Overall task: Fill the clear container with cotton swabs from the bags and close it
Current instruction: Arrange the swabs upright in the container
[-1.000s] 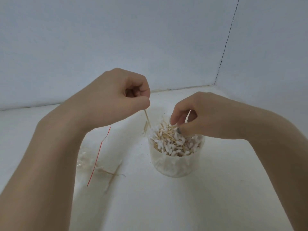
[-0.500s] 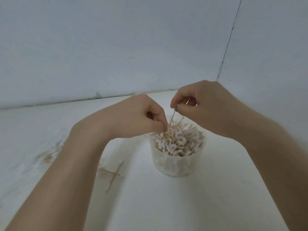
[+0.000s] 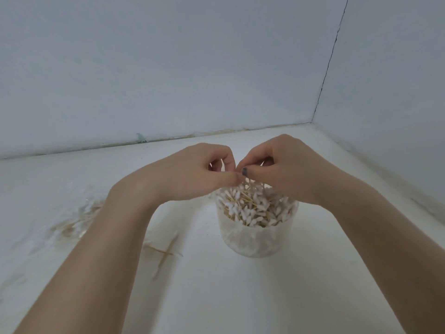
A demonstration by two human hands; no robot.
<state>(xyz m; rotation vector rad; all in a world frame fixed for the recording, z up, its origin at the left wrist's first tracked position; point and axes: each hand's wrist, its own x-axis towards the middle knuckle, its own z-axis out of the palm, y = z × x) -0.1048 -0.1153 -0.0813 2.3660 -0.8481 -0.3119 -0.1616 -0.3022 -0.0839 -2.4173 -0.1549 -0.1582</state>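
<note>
A clear round container (image 3: 255, 239) stands on the white surface, heaped to the rim with cotton swabs (image 3: 252, 208) on wooden sticks. Both hands hover just above its far rim, fingertips meeting. My left hand (image 3: 192, 172) pinches thumb to forefinger, and my right hand (image 3: 279, 169) does the same; several swab sticks stand up from the pile into the pinched fingertips. No lid is in view.
Two loose swabs (image 3: 166, 253) lie crossed on the surface left of the container. A clear plastic bag (image 3: 74, 220) with swabs lies further left, blurred. Walls meet in a corner behind and to the right.
My left hand has moved right with a swab to the container top and now meets my right hand. The camera has tilted up; the red-striped bag is out of sight.
</note>
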